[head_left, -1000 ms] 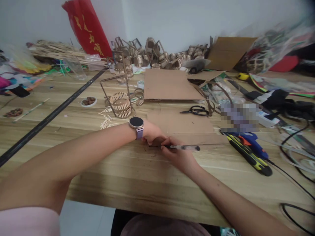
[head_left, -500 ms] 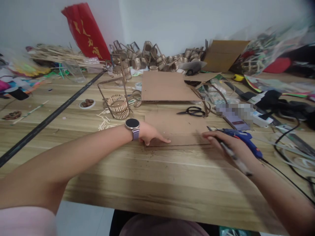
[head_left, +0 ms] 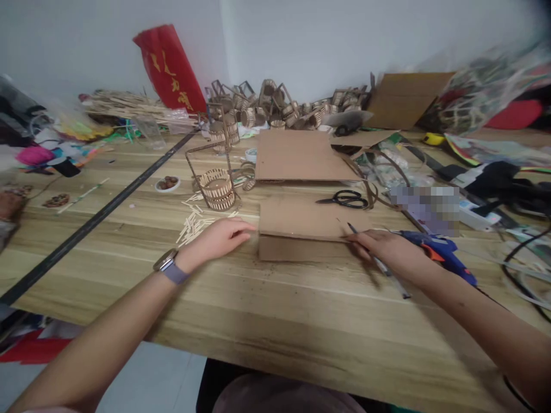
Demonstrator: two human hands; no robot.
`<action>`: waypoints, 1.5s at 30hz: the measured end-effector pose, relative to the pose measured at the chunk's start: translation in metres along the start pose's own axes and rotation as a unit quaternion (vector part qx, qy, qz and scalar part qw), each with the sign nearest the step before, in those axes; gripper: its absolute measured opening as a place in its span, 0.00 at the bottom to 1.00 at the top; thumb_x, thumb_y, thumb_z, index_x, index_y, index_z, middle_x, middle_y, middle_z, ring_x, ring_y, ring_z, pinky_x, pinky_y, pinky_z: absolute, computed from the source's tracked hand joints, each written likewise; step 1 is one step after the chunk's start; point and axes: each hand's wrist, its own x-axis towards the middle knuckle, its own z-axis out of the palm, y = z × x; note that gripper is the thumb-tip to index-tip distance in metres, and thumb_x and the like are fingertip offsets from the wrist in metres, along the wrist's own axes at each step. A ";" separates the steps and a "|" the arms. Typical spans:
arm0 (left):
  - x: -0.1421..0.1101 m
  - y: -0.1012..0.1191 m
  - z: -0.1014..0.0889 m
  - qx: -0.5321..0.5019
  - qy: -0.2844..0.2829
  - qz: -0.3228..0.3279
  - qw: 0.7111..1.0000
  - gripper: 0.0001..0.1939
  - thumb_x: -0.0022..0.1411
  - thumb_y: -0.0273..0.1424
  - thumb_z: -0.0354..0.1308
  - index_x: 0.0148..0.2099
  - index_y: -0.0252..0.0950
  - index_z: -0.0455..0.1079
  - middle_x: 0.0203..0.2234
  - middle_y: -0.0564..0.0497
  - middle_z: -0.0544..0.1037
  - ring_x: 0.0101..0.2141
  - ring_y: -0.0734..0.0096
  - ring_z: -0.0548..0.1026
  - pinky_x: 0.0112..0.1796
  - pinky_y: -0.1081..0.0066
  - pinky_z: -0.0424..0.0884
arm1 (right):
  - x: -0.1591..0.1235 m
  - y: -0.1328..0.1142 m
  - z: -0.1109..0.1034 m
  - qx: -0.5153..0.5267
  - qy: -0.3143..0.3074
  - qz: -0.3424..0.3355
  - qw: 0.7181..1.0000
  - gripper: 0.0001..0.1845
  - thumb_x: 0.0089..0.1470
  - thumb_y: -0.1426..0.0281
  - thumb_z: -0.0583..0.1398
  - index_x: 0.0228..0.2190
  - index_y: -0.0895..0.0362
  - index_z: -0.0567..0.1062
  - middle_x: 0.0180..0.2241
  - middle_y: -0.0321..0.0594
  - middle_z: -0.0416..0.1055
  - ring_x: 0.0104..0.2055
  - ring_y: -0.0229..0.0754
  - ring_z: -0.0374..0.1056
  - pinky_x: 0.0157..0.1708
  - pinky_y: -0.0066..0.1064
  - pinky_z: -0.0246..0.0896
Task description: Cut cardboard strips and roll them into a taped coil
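A piece of brown cardboard [head_left: 297, 221] lies before me, its front strip [head_left: 301, 250] showing below a slightly raised edge. Close to its left side is my left hand [head_left: 221, 236], with fingers stretched out and nothing held. My right hand [head_left: 381, 249] grips a slim pen [head_left: 398, 285], tip pointing away, and its fingertips are at the right end of the raised cardboard edge; whether they pinch it I cannot tell. Black-handled scissors [head_left: 348, 199] rest on the cardboard. A small slatted basket with a tall handle [head_left: 218, 192] stands beyond my left hand, near loose sticks [head_left: 193, 223].
Behind lies a larger cardboard piece [head_left: 301, 155], with many small baskets [head_left: 275, 106] piled against the wall. A blue glue gun [head_left: 447, 255] and cables are at right. A black strip [head_left: 112, 203] crosses the table at left, beyond a bowl [head_left: 167, 183]. Another person's hand [head_left: 9, 205] shows far left.
My left hand has drawn back left off the cardboard, its pointing finger no longer pressing there. The cardboard's edge has lifted. My right hand stays near the right side with the pen.
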 end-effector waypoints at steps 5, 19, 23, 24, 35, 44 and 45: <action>-0.020 0.005 0.016 0.003 0.041 0.003 0.999 0.11 0.66 0.27 0.54 0.45 0.36 0.77 0.39 0.49 0.81 0.40 0.64 0.77 0.42 0.68 0.71 | 0.002 0.000 -0.003 -0.066 -0.049 -0.058 0.995 0.11 0.59 0.72 0.49 0.29 0.52 0.68 0.23 0.38 0.70 0.25 0.44 0.69 0.29 0.34 0.63; -0.002 0.008 0.038 -0.027 0.051 -0.016 0.998 0.08 0.63 0.24 0.58 0.46 0.35 0.72 0.42 0.46 0.74 0.45 0.63 0.73 0.48 0.64 0.69 | -0.001 -0.008 0.031 -0.195 0.016 -0.204 0.959 0.16 0.65 0.72 0.48 0.46 0.57 0.74 0.39 0.49 0.78 0.39 0.49 0.74 0.38 0.37 0.68; -0.004 0.006 0.038 -0.027 0.045 -0.024 0.998 0.07 0.61 0.24 0.60 0.43 0.36 0.72 0.41 0.48 0.73 0.43 0.64 0.73 0.48 0.65 0.69 | 0.000 -0.007 0.029 -0.207 0.014 -0.240 0.948 0.17 0.65 0.74 0.48 0.47 0.59 0.74 0.43 0.51 0.78 0.43 0.48 0.74 0.41 0.36 0.68; -0.005 0.006 0.037 -0.026 0.042 -0.026 0.998 0.07 0.61 0.24 0.61 0.42 0.36 0.72 0.40 0.48 0.73 0.43 0.65 0.73 0.47 0.65 0.69 | -0.001 -0.006 0.029 -0.207 0.015 -0.246 0.947 0.17 0.65 0.74 0.48 0.47 0.59 0.74 0.44 0.51 0.77 0.43 0.48 0.74 0.41 0.36 0.68; -0.013 0.008 0.039 -0.001 0.020 -0.035 0.999 0.07 0.59 0.28 0.65 0.41 0.40 0.75 0.38 0.49 0.71 0.44 0.59 0.68 0.47 0.61 0.66 | 0.002 -0.007 0.028 -0.238 0.015 -0.257 0.937 0.19 0.63 0.77 0.48 0.45 0.56 0.76 0.45 0.48 0.78 0.44 0.48 0.74 0.42 0.38 0.68; -0.009 0.007 0.039 0.004 0.005 0.009 1.000 0.03 0.61 0.27 0.63 0.39 0.38 0.76 0.42 0.48 0.74 0.46 0.60 0.69 0.49 0.61 0.66 | 0.004 -0.005 0.032 -0.221 0.029 -0.254 0.941 0.17 0.63 0.75 0.49 0.43 0.57 0.77 0.44 0.49 0.78 0.44 0.49 0.74 0.40 0.37 0.68; -0.009 0.006 0.038 0.004 0.001 0.013 1.000 0.03 0.61 0.27 0.62 0.39 0.38 0.76 0.42 0.48 0.75 0.46 0.60 0.69 0.49 0.62 0.66 | 0.004 -0.005 0.032 -0.214 0.027 -0.252 0.943 0.17 0.63 0.75 0.49 0.43 0.57 0.77 0.44 0.49 0.78 0.43 0.49 0.74 0.40 0.38 0.68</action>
